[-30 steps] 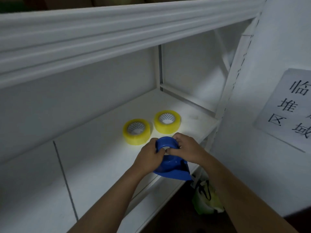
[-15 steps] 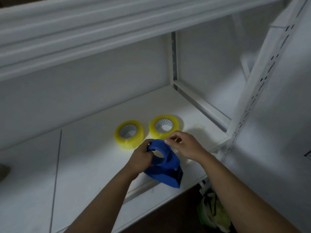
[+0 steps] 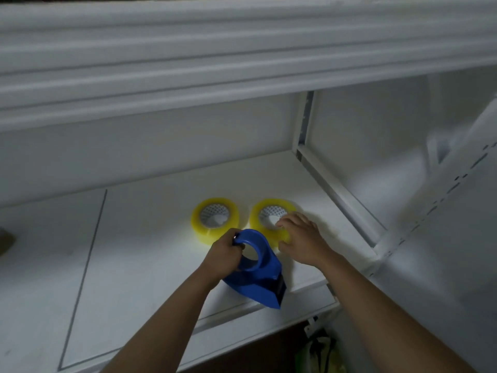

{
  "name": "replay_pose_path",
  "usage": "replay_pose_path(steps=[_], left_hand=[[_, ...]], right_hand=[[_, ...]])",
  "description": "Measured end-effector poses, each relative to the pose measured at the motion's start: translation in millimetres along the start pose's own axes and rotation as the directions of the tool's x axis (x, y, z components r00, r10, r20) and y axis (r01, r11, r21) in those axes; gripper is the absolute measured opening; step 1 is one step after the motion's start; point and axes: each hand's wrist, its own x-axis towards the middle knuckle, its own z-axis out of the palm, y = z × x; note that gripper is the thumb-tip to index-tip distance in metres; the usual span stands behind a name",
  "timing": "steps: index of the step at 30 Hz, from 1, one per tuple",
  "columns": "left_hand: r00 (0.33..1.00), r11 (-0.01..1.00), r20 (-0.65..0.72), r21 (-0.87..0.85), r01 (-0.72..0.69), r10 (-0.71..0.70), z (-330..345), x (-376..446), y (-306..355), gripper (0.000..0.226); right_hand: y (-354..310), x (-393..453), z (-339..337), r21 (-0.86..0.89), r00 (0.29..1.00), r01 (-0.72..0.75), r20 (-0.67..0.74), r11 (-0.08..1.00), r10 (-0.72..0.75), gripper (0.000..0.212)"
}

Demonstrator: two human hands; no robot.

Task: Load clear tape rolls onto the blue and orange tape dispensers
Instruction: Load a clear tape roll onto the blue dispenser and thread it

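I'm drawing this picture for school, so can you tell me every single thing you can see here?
tape rolls: two, clear yellowish with patterned white cores, lying flat side by side on the shelf; the right one partly under the right hand
blue tape dispenser: one, blue, empty ring, near the shelf's front edge
shelf: one, white, with another shelf board above
upright post: one, white with slots, at right
bag: one, greenish, low down below the shelf, blurred
left hand: grips the dispenser's ring
right hand: its fingers are on the right roll; whether it grips yet is unclear
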Motion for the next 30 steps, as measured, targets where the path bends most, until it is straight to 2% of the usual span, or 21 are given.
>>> replay_pose_path(steps=[3,5,7,11,15,19,24,27,30], left_hand=[[0.999,1.0,-0.023,0.001,0.027,-0.027,0,4,4,0.033],[0.997,0.999,-0.06,-0.013,0.05,-0.051,3,9,9,0.032],[0.989,0.997,-0.121,-0.024,0.08,-0.082,10,12,14,0.03],[0.968,0.989,-0.205,-0.06,0.132,-0.142,35,12,25,0.028],[0.946,0.98,-0.264,-0.11,0.166,-0.19,46,8,28,0.026],[0.917,0.969,-0.325,-0.161,0.188,-0.232,48,2,30,0.025],[0.916,0.96,-0.333,-0.237,0.15,-0.225,38,-12,27,0.034],[0.909,0.943,-0.347,-0.309,0.123,-0.232,30,-18,23,0.034],[0.898,0.916,-0.368,-0.392,0.084,-0.24,24,-23,20,0.032]], right_hand=[[7,7,0,-0.11,0.999,0.034,0.03,0.993,-0.031,0.045],[14,8,1,-0.27,0.998,0.061,-0.01,0.961,-0.067,0.04],[21,8,4,-0.313,0.993,0.103,-0.023,0.944,-0.116,0.038],[36,7,6,-0.167,0.977,0.213,0.043,0.963,-0.208,0.039],[42,12,17,-0.13,0.973,0.225,0.071,0.966,-0.218,0.047],[43,17,22,-0.126,0.972,0.235,0.035,0.964,-0.233,0.046],[50,18,19,-0.063,0.974,0.227,-0.006,0.972,-0.227,0.042],[56,18,18,0.022,0.964,0.254,-0.088,0.967,-0.251,0.037],[56,23,14,0.083,0.936,0.314,-0.193,0.946,-0.294,0.043]])
